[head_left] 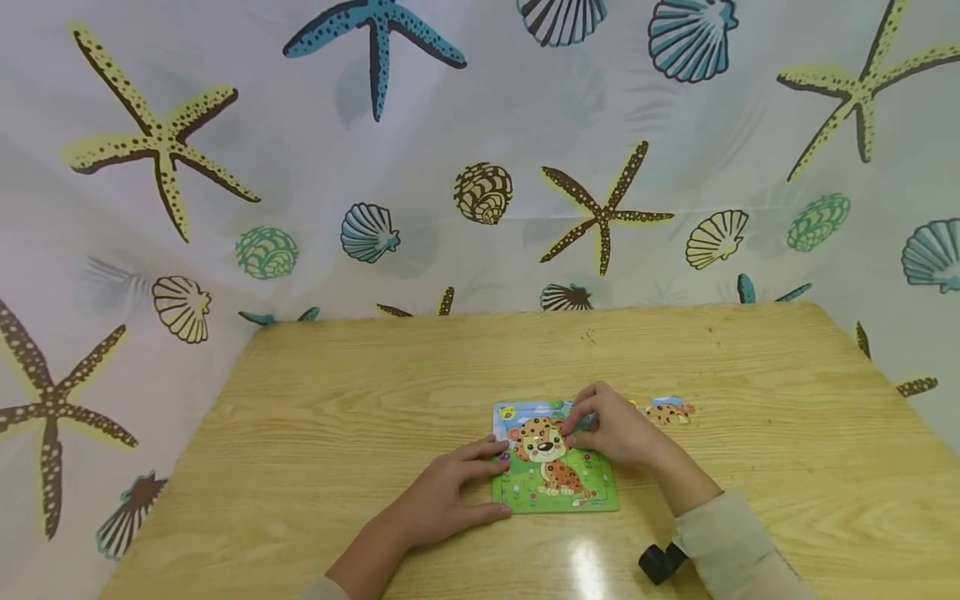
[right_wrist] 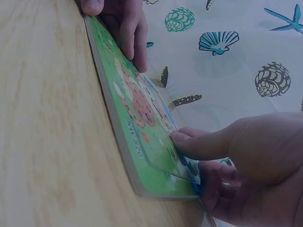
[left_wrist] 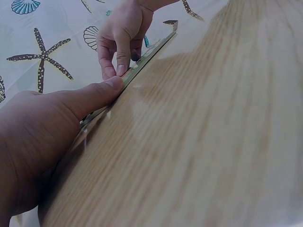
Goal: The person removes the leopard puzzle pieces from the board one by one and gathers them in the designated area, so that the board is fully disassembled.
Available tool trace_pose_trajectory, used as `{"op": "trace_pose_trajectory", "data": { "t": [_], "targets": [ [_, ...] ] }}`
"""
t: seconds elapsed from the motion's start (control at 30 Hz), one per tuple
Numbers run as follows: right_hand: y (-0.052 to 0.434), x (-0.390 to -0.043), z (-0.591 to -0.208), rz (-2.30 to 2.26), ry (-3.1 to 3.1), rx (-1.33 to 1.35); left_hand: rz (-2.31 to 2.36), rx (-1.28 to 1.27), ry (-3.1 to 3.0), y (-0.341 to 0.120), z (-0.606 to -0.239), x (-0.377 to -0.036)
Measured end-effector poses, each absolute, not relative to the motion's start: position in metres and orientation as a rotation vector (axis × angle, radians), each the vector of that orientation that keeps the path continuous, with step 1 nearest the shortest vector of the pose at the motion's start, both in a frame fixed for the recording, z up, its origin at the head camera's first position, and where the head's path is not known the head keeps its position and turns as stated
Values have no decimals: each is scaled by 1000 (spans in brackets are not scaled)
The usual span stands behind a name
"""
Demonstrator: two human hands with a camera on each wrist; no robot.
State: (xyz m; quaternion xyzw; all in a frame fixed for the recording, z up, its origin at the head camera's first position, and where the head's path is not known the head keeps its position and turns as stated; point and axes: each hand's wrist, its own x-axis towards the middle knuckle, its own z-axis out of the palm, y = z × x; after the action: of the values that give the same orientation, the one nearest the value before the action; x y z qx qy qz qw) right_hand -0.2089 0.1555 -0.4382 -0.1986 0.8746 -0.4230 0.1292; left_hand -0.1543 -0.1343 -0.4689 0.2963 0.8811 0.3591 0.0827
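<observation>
On the bench (head_left: pixel 337 400), near its front edge, the leopard puzzle board (head_left: pixel 558 492) lies flat, nearly square, picture top pointing away from me. My left hand (head_left: pixel 442 496) rests on its left edge with fingers straight; my right hand (head_left: pixel 611 429) presses curled fingertips on the upper right area, whether pinching a piece I cannot tell.

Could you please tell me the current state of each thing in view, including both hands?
Leopard puzzle board: flat on the table, nearly filled in.
Loose puzzle piece: lying on the table right of the board, untouched.
Left hand: fingers straight, steadying the board's left edge.
Right hand: fingertips pressing a piece at the board's top.
Wooden table: bears the board.
</observation>
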Motion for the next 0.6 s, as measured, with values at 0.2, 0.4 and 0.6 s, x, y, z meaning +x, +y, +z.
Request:
{"op": "trace_pose_trajectory", "data": {
  "t": [0.2, 0.4, 0.6],
  "targets": [
    [156, -209, -439, -1172, 2613, -594, 1076, 894, 2638, -134, -469, -154],
    [155, -212, -438, -1145, 2660, -618, 1076, 925, 2655, -135, -469, -155],
    [162, -215, -440, -1148, 2725, -500, 1079, 894, 2641, -134, -470, -153]
  ]
}}
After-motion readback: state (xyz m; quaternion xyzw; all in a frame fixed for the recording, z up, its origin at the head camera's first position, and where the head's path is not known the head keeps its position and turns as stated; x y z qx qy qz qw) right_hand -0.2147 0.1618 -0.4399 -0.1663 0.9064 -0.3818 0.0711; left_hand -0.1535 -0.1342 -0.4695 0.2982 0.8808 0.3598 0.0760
